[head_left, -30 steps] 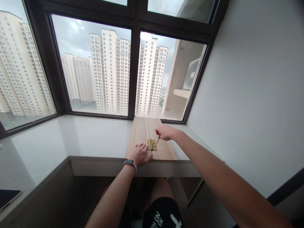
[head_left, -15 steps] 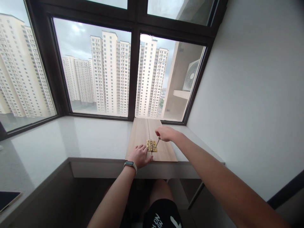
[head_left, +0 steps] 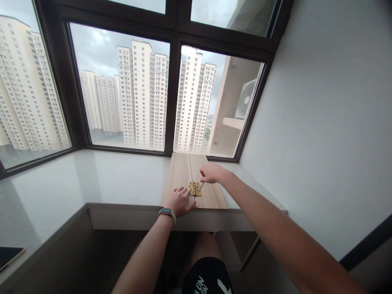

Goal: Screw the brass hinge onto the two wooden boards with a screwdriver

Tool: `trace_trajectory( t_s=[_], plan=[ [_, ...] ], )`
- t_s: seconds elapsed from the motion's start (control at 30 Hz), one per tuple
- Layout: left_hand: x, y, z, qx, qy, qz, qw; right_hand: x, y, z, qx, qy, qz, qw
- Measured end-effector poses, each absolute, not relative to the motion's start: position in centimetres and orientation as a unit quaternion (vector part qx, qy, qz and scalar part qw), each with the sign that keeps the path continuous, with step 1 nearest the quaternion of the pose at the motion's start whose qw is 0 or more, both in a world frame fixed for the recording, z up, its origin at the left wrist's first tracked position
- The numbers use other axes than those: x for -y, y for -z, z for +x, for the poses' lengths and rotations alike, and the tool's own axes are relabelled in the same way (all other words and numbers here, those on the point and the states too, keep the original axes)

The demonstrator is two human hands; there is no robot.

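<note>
Two pale wooden boards (head_left: 179, 171) lie side by side, with a thin seam between them. A brass-coloured hinge (head_left: 194, 188) lies flat across the seam near the front. My left hand (head_left: 180, 201) rests on the boards with fingers spread, its fingertips at the hinge's left edge and thumb below it. Above the hinge's right side, my right hand (head_left: 211, 173) is closed around a screwdriver (head_left: 201, 186). The thin shaft slants down to the right leaf of the hinge; the handle is hidden in my fist.
The boards sit on a white windowsill counter (head_left: 122, 175) below dark-framed windows. A white wall (head_left: 321, 102) rises on the right. At the far left a dark flat device (head_left: 10, 257) lies on the counter. My legs are under the counter edge.
My right hand has turned slightly on the screwdriver, with its tip staying at the hinge's right leaf. My left hand stays in place. The whole view has shifted a little.
</note>
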State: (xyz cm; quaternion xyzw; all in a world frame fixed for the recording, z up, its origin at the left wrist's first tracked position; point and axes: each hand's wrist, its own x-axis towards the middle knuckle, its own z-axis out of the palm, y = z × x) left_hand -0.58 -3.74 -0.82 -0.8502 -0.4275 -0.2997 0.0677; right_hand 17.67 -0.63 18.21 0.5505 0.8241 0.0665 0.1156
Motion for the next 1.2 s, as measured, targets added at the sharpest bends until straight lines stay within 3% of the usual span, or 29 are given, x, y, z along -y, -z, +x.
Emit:
trace_trajectory(
  t_s=[1.2],
  plan=[
    [3.67, 0.9, -0.56, 0.432, 0.296, -0.849, 0.062, 0.83, -18.4, 18.05, -0.84, -0.057, 0.528, 0.114]
  ],
)
